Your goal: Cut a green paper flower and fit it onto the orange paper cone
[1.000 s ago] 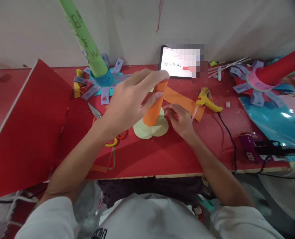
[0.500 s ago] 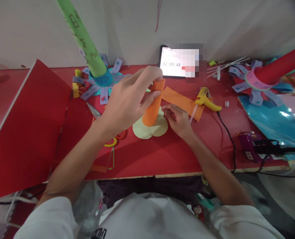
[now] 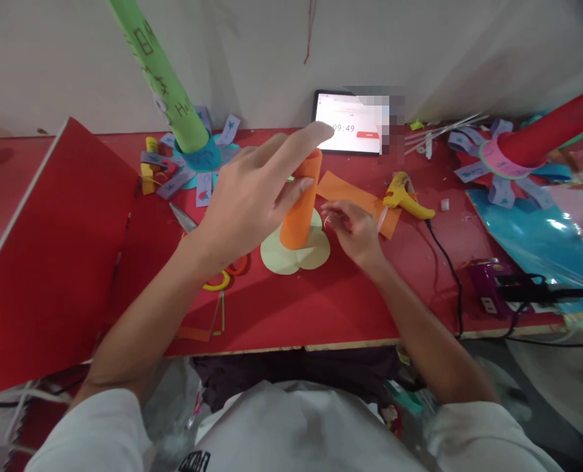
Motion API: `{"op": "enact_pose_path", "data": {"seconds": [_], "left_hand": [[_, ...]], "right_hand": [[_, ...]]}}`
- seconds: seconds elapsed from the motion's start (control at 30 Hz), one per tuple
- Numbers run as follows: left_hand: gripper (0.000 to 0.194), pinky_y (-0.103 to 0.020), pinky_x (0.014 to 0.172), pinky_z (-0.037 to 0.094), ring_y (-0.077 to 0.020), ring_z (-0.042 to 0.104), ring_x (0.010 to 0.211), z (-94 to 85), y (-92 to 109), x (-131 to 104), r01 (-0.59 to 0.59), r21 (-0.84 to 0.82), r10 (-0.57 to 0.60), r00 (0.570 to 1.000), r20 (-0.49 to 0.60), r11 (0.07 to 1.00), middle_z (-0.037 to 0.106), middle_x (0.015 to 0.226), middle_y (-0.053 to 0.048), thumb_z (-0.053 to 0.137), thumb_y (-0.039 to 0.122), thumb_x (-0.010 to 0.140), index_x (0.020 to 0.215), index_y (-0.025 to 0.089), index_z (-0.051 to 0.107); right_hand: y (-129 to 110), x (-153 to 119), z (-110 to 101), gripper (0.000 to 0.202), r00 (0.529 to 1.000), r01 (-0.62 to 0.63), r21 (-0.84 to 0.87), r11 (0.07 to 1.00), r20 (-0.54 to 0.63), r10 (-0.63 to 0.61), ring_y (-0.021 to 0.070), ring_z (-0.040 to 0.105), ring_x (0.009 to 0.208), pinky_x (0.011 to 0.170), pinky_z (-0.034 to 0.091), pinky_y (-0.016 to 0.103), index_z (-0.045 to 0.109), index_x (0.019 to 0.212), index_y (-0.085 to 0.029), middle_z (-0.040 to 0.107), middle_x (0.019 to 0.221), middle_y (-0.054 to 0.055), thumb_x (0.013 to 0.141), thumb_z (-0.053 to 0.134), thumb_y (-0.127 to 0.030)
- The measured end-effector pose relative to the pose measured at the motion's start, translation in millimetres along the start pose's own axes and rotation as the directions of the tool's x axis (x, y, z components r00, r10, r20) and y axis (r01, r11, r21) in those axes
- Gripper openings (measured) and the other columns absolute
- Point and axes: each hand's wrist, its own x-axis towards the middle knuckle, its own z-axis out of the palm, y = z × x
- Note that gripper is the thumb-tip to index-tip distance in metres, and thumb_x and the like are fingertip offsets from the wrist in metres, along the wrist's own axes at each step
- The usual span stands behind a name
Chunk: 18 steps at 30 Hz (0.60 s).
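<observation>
An orange paper tube (image 3: 299, 216) stands nearly upright, leaning slightly, on a pale green petal-shaped paper piece (image 3: 284, 261) on the red table. My left hand (image 3: 257, 190) holds the tube near its top, thumb against the near side and index finger stretched beyond the rim. Its other fingers partly hide behind the tube. Just right of the paper petals, my right hand (image 3: 353, 229) is curled with thumb and fingertips together, apart from the tube. Whether anything thin is in that pinch, I cannot make out. Behind it lies an orange paper strip (image 3: 343, 190).
A yellow glue gun (image 3: 409, 200) rests on the strip's right end, its cord running down. Scissors (image 3: 216, 282) lie partly under my left forearm. A green tube (image 3: 173, 98), a red tube (image 3: 557, 128), a tablet (image 3: 340, 108), a purple power box (image 3: 488, 288) and a red board (image 3: 50, 262) surround the area.
My left index finger has lifted from the tube's top and straightened. My right hand has drawn slightly away from the tube's base. The tube stays on the pale green paper.
</observation>
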Motion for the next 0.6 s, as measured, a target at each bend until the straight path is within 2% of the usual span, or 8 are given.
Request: {"op": "enact_pose_path", "data": {"seconds": [0.1, 0.17, 0.23, 0.33, 0.4, 0.47, 0.57, 0.6], "left_hand": [[0.035, -0.043, 0.098, 0.059, -0.0249, 0.073, 0.117, -0.2, -1, 0, -0.029, 0.01, 0.029, 0.999, 0.028, 1.0, 0.075, 0.133, -0.006, 0.049, 0.028, 0.111, 0.144, 0.03, 0.058], [0.036, -0.043, 0.1, 0.058, -0.0249, 0.072, 0.119, 0.5, -3, 0, -0.053, 0.021, 0.052, 0.998, 0.043, 0.998, 0.075, 0.133, -0.007, 0.046, 0.029, 0.112, 0.146, 0.027, 0.06], [0.038, -0.043, 0.1, 0.058, -0.0248, 0.073, 0.119, 1.7, -5, 0, -0.089, 0.043, 0.088, 0.996, 0.022, 0.995, 0.076, 0.13, -0.008, 0.047, 0.028, 0.112, 0.148, 0.025, 0.06], [0.037, -0.042, 0.097, 0.059, -0.0245, 0.075, 0.116, 3.1, -7, -1, -0.136, 0.06, 0.139, 0.99, -0.039, 0.989, 0.078, 0.127, -0.007, 0.049, 0.026, 0.111, 0.146, 0.024, 0.062], [0.036, -0.042, 0.096, 0.059, -0.0231, 0.076, 0.113, 3.0, -7, -1, -0.151, 0.052, 0.154, 0.986, -0.06, 0.987, 0.079, 0.124, -0.005, 0.049, 0.026, 0.111, 0.144, 0.025, 0.063], [0.036, -0.042, 0.098, 0.06, -0.0219, 0.075, 0.112, 2.2, -7, -1, -0.14, 0.038, 0.142, 0.989, -0.052, 0.989, 0.079, 0.124, -0.003, 0.049, 0.027, 0.111, 0.144, 0.029, 0.064], [0.037, -0.042, 0.101, 0.059, -0.022, 0.075, 0.115, 1.1, -6, -1, -0.107, 0.024, 0.107, 0.994, -0.027, 0.994, 0.079, 0.126, -0.002, 0.049, 0.028, 0.111, 0.145, 0.032, 0.063], [0.038, -0.043, 0.102, 0.059, -0.022, 0.075, 0.116, 0.8, -6, -1, -0.099, 0.016, 0.099, 0.995, -0.022, 0.995, 0.079, 0.126, -0.002, 0.049, 0.028, 0.111, 0.146, 0.033, 0.062]], "right_hand": [[5, 15, -27, 0.019, 0.997, -0.011, -0.11, 0.994, -0.077, 0.002, 0.024, 0.077, 0.091, 0.081, 0.063, 0.041, 0.073, 0.105, -0.029, 0.081, 0.105, 0.006, 0.105, 0.057, -0.038], [13, 28, -56, 0.013, 0.979, -0.039, -0.187, 0.982, -0.204, 0.0, 0.0229, 0.074, 0.09, 0.081, 0.062, 0.04, 0.074, 0.106, -0.029, 0.08, 0.104, 0.006, 0.101, 0.063, -0.035], [27, 42, -90, 0.007, 0.94, -0.068, -0.241, 0.968, -0.341, -0.019, 0.021, 0.07, 0.079, 0.075, 0.058, 0.038, 0.073, 0.101, -0.027, 0.078, 0.094, 0.004, 0.096, 0.068, -0.028], [57, 61, -136, 0.009, 0.91, -0.193, -0.348, 0.917, -0.414, 0.035, 0.0188, 0.061, 0.068, 0.073, 0.053, 0.038, 0.071, 0.084, -0.026, 0.072, 0.078, 0.003, 0.09, 0.075, -0.022], [78, 69, -157, 0.015, 0.931, -0.286, -0.438, 0.852, -0.339, 0.138, 0.0184, 0.057, 0.066, 0.073, 0.048, 0.039, 0.07, 0.077, -0.025, 0.066, 0.069, 0.002, 0.086, 0.08, -0.019], [100, 74, -168, 0.024, 0.919, -0.384, -0.503, 0.774, -0.293, 0.265, 0.0172, 0.053, 0.062, 0.073, 0.043, 0.04, 0.068, 0.068, -0.024, 0.06, 0.06, 0.001, 0.082, 0.086, -0.017], [129, 79, -172, 0.03, 0.889, -0.45, -0.538, 0.713, -0.196, 0.414, 0.0154, 0.05, 0.056, 0.069, 0.038, 0.04, 0.067, 0.062, -0.024, 0.058, 0.055, -0.001, 0.074, 0.095, -0.02], [138, 81, -172, 0.032, 0.896, -0.431, -0.545, 0.719, -0.168, 0.41, 0.0143, 0.046, 0.054, 0.068, 0.037, 0.039, 0.066, 0.06, -0.025, 0.055, 0.052, -0.002, 0.074, 0.095, -0.023]]}}
